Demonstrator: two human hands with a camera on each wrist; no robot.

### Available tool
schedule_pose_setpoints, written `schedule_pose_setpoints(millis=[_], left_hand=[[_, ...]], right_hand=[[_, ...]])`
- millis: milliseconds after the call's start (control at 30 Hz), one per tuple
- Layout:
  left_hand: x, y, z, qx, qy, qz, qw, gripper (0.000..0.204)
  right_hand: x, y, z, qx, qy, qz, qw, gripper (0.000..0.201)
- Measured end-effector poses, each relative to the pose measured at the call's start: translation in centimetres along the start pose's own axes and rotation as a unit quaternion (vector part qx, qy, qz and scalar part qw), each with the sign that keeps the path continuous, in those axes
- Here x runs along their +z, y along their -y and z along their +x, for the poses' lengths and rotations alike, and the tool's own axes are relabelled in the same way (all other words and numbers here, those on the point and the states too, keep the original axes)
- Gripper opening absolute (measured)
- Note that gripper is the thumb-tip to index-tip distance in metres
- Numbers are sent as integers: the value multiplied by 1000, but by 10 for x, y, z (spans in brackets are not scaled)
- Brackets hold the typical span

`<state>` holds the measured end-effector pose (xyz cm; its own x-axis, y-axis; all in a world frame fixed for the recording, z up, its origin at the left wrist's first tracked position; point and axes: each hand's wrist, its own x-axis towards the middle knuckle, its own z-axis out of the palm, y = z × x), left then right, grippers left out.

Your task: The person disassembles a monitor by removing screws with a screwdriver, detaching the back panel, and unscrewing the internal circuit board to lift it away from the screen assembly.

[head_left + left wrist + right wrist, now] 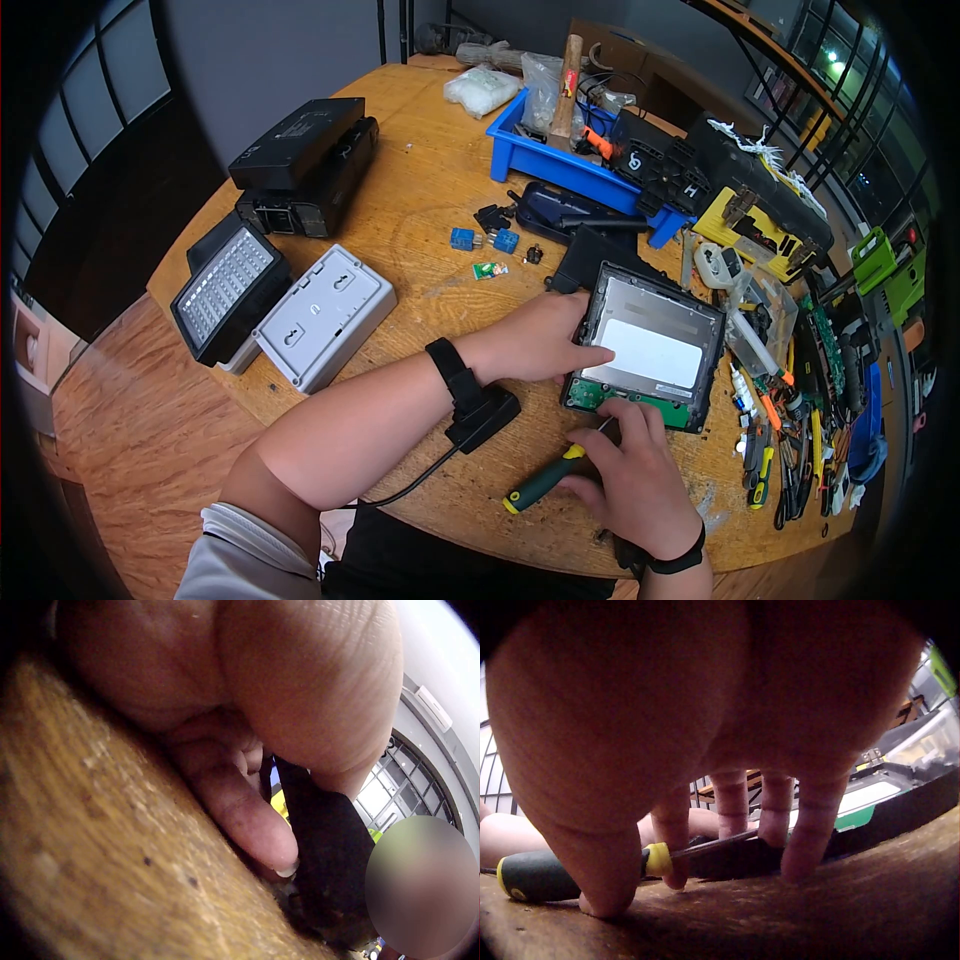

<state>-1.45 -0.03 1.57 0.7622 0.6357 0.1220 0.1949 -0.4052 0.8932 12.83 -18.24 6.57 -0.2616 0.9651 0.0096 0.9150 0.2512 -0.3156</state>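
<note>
A black-framed device with a silver plate, a white label and a green circuit board lies tilted on the table. My left hand grips its left edge, thumb over the plate and the other fingers beneath; the left wrist view shows them between wood and the black casing. At the device's near edge, my right hand holds a green and yellow screwdriver between thumb and fingers. In the right wrist view the screwdriver's handle is low over the wood, its shaft passing behind the fingers.
Left on the table are a black device, an LED panel and a white case. Small blue parts lie mid-table. Behind is a blue bin with a hammer; tools crowd the right.
</note>
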Motion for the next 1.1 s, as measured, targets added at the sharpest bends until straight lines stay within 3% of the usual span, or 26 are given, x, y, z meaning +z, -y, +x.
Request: schedule_pose_setpoints(millis=[567, 733, 1100], left_hand=[[-1, -2, -1, -19, 6, -14, 1000, 47], [3, 13, 3, 51, -1, 3, 999, 51], [3, 13, 3, 52, -4, 12, 999, 53]], right_hand=[[0, -3, 1, -14, 4, 2, 1000, 46], [0, -3, 2, -12, 0, 2, 1000, 47], [-1, -2, 2, -14, -2, -2, 1000, 45]])
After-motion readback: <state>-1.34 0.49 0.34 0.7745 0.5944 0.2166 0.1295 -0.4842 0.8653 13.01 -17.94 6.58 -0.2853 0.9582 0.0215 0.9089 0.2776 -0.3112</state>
